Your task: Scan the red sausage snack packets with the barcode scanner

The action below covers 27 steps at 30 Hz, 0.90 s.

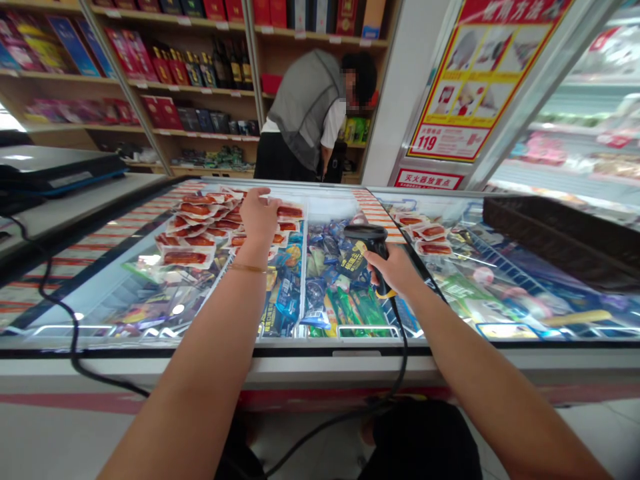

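My right hand point(396, 268) is wrapped round the handle of a black barcode scanner point(366, 233), whose cord runs down from the grip. Under the scanner lies the glass top of a chest freezer, with packaged ice creams point(320, 267) showing through it. My left hand point(259, 215) is stretched out over a pile of vacuum-packed sausages point(193, 223) on the glass. Its visible fingers are apart, and nothing shows between them; some fingertips are hidden behind the hand. A smaller group of packed sausages point(430, 235) lies on the glass to the right of the scanner.
A black cable point(75, 327) hangs at the left, near a dark device point(60, 167) on a counter. A dark brown tray point(560, 240) rests on the right part of the freezer. Beyond the freezer, a person point(307, 107) in a grey vest bends before shelves of boxes and bottles.
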Available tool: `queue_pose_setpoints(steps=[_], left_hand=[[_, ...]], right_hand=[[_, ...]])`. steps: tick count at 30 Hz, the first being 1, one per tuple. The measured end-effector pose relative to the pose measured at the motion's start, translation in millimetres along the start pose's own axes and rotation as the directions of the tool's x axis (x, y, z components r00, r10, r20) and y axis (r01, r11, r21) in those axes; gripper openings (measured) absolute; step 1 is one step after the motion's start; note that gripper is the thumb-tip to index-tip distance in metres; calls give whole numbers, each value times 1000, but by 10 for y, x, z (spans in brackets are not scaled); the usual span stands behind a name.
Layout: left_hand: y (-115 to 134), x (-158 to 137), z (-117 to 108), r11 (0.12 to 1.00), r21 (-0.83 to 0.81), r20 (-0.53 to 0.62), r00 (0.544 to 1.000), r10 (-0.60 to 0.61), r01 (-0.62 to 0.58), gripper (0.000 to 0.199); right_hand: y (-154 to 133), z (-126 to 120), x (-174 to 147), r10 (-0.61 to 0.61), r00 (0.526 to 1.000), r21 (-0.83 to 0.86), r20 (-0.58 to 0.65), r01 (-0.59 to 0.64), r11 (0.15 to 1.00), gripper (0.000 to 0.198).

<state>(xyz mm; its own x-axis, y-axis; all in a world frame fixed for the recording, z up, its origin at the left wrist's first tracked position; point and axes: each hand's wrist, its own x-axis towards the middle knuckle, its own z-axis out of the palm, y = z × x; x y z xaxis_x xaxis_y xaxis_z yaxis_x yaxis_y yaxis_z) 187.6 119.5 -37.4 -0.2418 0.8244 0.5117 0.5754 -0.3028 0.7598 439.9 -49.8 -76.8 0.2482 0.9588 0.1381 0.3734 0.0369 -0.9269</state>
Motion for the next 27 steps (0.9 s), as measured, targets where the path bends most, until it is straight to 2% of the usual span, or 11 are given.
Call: queue_pose_setpoints(steps=[2, 4, 7, 10, 15, 21, 27], left_hand=[[51, -61, 132, 975, -208, 26, 997, -75, 79, 32], [98, -185, 296, 902, -392, 139, 981, -136, 181, 26], [162, -408, 505, 801, -509, 285, 940, -187, 314, 17], [201, -556, 601, 775, -533, 278, 935, -218, 339, 10], [180, -607, 642, 772, -537, 259, 937, -233, 340, 11], [127, -612, 730, 795, -507, 247, 939, -238, 334, 14], [122, -615, 767, 810, -516, 211, 958, -196, 279, 16]], right_hand=[[-19, -2, -14, -11, 1000, -10, 3, 11, 1000, 23], [-48, -6, -32, -15, 1000, -15, 4, 15, 1000, 24], [-98, -12, -66, -28, 1000, -25, 8, 29, 999, 23], [-139, -12, -102, -67, 997, -54, 41, 69, 996, 24], [-191, 25, -158, -62, 993, -181, 101, 80, 980, 21], [-246, 84, -215, -42, 986, -154, 160, 67, 986, 19], [-254, 68, -223, -47, 987, -131, 154, 67, 989, 17]])
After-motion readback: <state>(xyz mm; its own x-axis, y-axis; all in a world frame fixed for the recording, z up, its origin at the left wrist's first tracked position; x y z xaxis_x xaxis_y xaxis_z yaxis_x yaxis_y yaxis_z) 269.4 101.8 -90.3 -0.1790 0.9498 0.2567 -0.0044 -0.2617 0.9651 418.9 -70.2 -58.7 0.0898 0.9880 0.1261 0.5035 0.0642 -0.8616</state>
